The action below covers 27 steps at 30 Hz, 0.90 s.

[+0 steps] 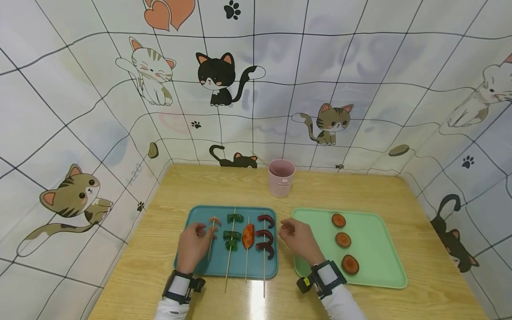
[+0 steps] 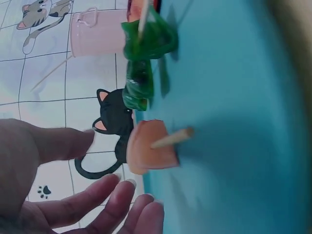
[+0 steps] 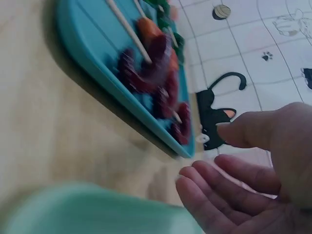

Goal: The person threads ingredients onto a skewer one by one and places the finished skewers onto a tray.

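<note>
In the head view my left hand (image 1: 192,248) is over the left side of a blue tray (image 1: 238,269), beside a skewer with an orange curved piece (image 1: 214,220). The left wrist view shows its thumb and fingers apart, short of the orange piece (image 2: 151,146) on its stick. To the right on that tray lie a skewer of green pepper pieces (image 1: 232,236), one with an orange-red piece (image 1: 248,235) and one with dark red curled pieces (image 1: 265,236). My right hand (image 1: 299,240), loosely bent and holding nothing, hovers between this tray and a green tray (image 1: 380,249).
Three brown round slices (image 1: 343,240) sit in a column on the green tray. Behind the trays stands a pink cup (image 1: 281,180) with a thin stick in it. A cat-print sheet (image 1: 276,102) surrounds the wooden table (image 1: 340,186) at the back and sides.
</note>
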{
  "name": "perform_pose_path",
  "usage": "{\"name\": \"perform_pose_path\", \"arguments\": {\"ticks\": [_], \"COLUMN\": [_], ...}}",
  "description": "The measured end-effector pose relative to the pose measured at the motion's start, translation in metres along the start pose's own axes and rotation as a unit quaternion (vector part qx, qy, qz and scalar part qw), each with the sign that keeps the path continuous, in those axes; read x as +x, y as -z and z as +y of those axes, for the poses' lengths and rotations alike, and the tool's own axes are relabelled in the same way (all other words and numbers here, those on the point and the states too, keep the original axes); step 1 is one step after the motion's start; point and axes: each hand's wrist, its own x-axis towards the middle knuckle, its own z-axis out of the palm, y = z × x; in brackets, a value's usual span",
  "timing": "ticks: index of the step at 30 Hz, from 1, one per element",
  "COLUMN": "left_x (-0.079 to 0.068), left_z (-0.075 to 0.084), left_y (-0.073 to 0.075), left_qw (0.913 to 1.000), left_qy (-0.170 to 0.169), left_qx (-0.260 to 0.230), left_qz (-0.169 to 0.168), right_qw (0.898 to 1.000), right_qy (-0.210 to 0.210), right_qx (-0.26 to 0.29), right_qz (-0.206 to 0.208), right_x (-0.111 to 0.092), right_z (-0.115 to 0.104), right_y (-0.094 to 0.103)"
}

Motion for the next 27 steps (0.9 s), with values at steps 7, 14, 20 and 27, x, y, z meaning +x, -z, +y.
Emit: {"name": "perform_pose_path", "arguments": {"ticks": [7, 14, 20, 27], "left_x": [0.016, 0.043, 0.068, 0.102], "left_z": [0.022, 0.050, 0.078, 0.100], "left_y": [-0.007, -0.022, -0.040, -0.068], "left_qw": [0.9964, 0.9825, 0.9642, 0.9502], "left_qy": [-0.050, -0.092, -0.121, -0.136], "left_qx": [-0.063, -0.136, -0.190, -0.218], "left_qz": [-0.026, -0.088, -0.139, -0.176], "right_qw": [0.999, 0.998, 0.996, 0.993], "right_qy": [0.031, 0.049, 0.078, 0.099], "right_qx": [0.020, -0.002, -0.016, -0.044], "right_qz": [0.016, 0.031, 0.046, 0.034], "right_x": [0.017, 0.045, 0.072, 0.108], "right_z": [0.001, -0.008, -0.019, -0.031], "right_y": [0.031, 0.064, 0.086, 0.091]}}
